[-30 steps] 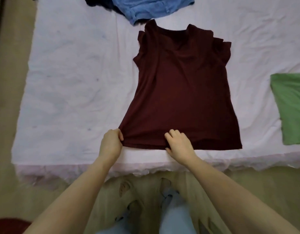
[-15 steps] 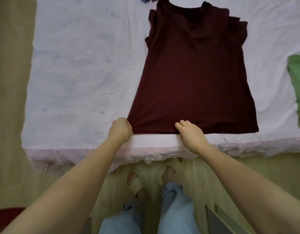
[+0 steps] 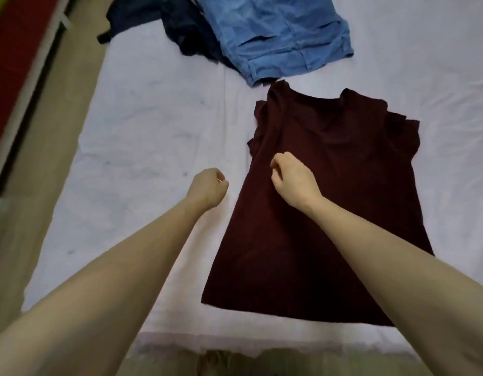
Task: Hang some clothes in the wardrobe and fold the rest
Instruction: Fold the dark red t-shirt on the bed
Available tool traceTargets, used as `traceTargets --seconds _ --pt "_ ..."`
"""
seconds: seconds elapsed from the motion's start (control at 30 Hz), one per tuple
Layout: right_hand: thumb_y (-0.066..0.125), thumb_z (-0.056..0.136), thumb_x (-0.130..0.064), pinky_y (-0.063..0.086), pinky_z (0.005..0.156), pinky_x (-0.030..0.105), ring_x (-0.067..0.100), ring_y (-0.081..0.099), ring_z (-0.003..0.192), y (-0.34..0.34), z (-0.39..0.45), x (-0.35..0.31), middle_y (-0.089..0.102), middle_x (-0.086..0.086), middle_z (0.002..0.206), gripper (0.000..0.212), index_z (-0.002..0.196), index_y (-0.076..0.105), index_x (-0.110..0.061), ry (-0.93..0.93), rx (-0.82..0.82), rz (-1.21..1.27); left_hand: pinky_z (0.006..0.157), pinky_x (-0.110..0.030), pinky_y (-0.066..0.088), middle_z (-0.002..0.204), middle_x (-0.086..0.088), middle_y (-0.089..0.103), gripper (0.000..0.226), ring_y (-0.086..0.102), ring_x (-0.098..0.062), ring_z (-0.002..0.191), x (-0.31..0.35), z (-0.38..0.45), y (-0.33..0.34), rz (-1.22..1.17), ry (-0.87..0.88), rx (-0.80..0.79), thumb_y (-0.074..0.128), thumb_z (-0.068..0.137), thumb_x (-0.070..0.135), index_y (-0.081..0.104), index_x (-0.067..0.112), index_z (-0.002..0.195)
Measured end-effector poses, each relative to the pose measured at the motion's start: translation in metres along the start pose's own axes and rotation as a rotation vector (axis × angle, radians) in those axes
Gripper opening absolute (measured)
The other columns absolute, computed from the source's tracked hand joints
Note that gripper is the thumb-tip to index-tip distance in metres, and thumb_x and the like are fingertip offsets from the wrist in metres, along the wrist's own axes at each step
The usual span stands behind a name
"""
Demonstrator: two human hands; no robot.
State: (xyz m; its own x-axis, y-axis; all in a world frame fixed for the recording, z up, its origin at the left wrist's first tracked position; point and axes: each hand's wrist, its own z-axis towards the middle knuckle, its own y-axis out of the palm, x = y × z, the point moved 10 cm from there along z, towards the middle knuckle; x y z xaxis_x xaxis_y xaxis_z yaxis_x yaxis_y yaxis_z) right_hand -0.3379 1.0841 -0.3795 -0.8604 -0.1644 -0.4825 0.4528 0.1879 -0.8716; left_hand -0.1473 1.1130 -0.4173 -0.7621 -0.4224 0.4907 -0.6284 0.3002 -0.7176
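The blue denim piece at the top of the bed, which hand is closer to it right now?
The right hand, hovering over the maroon top, lies nearer to the blue denim. The left hand is over the bare sheet, farther down and to the left.

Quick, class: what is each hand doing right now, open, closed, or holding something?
Left hand: fingers curled, holding nothing, over the bed sheet.
Right hand: fingers curled, holding nothing that can be seen, over the maroon top.
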Motion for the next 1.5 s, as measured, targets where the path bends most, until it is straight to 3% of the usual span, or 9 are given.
traceTargets --seconds 0.23,0.43,0.63,0.9,1.03,1.17,1.27,1.37,1.5 --pt "0.043 0.094 -0.008 0.045 0.081 0.043 0.028 0.050 0.100 -0.007 0.137 -0.016 0.054 0.011 0.109 0.019 0.109 0.055 -0.005 -0.211 0.036 -0.090 0.095 -0.027 0.042 0.123 -0.007 0.061 0.039 0.056 -0.021 0.115 0.050 0.077 0.009 -0.238 0.038 0.050 0.053 0.095 0.028 0.056 0.007 0.128" --pt "0.045 0.095 -0.013 0.040 0.080 0.039 0.033 0.050 0.112 0.035 0.206 -0.009 0.046 0.014 0.126 0.029 0.122 0.046 -0.004 -0.161 -0.171 -0.279 0.092 -0.028 0.044 0.121 -0.007 0.061 0.052 0.057 -0.022 0.112 0.073 0.115 0.027 -0.238 0.043 0.042 0.062 0.090 0.037 0.053 0.005 0.130" --pt "0.045 0.087 0.002 0.046 0.083 0.039 0.037 0.057 0.105 0.044 0.219 0.006 0.056 0.017 0.117 0.026 0.110 0.056 -0.003 -0.044 -0.262 -0.424 0.074 -0.037 0.052 0.074 -0.008 0.063 0.022 0.058 -0.018 0.069 0.078 0.125 0.021 -0.235 0.080 -0.055 0.069 0.083 0.025 0.063 0.005 0.079" --pt "0.055 0.087 -0.002 0.044 0.068 0.019 0.012 0.057 0.073 0.036 0.235 -0.057 0.065 0.002 0.085 0.014 0.084 0.062 -0.014 0.016 -0.079 0.379 0.067 -0.030 0.052 0.075 -0.005 0.063 0.016 0.061 -0.017 0.067 -0.004 0.114 -0.026 -0.731 -0.156 -0.051 0.068 0.081 0.006 0.054 0.012 0.079" --pt "0.057 0.087 -0.003 0.042 0.064 0.008 0.004 0.052 0.068 0.050 0.242 -0.055 0.060 -0.008 0.077 0.015 0.084 0.066 -0.015 0.177 0.006 0.622 0.070 -0.023 0.053 0.097 -0.004 0.064 0.035 0.067 -0.017 0.085 -0.033 0.113 -0.038 -0.833 -0.193 -0.035 0.079 0.076 0.017 0.057 0.015 0.103" --pt "0.054 0.085 0.000 0.041 0.058 0.009 0.004 0.050 0.064 0.049 0.232 -0.028 0.057 -0.004 0.074 0.019 0.087 0.066 -0.013 0.338 0.178 0.732 0.064 -0.012 0.050 0.096 -0.002 0.071 0.019 0.069 -0.010 0.082 -0.044 0.109 -0.040 -0.884 -0.166 -0.017 0.073 0.083 0.014 0.067 0.014 0.101" --pt "0.051 0.081 0.001 0.045 0.068 0.021 0.009 0.052 0.069 0.052 0.220 -0.021 0.059 -0.001 0.080 0.021 0.088 0.067 -0.012 0.338 0.107 0.451 0.070 -0.014 0.051 0.091 0.003 0.072 0.019 0.069 -0.006 0.082 -0.042 0.099 -0.041 -0.808 -0.089 0.020 0.062 0.086 0.005 0.068 0.019 0.098" --pt "0.050 0.080 -0.002 0.044 0.081 0.030 0.020 0.053 0.095 0.064 0.213 -0.040 0.056 0.005 0.107 0.026 0.100 0.064 -0.011 0.112 -0.093 0.013 0.071 -0.018 0.052 0.090 0.001 0.068 0.024 0.066 -0.011 0.082 -0.031 0.096 -0.035 -0.692 -0.064 -0.025 0.057 0.082 -0.001 0.063 0.014 0.099" --pt "0.040 0.095 -0.026 0.044 0.081 0.039 0.028 0.057 0.101 0.062 0.214 -0.061 0.052 0.004 0.119 0.027 0.116 0.053 -0.013 0.011 -0.187 -0.146 0.070 -0.019 0.052 0.098 0.000 0.064 0.029 0.064 -0.009 0.086 -0.015 0.105 -0.033 -0.757 -0.096 -0.092 0.065 0.081 0.005 0.055 0.014 0.106"
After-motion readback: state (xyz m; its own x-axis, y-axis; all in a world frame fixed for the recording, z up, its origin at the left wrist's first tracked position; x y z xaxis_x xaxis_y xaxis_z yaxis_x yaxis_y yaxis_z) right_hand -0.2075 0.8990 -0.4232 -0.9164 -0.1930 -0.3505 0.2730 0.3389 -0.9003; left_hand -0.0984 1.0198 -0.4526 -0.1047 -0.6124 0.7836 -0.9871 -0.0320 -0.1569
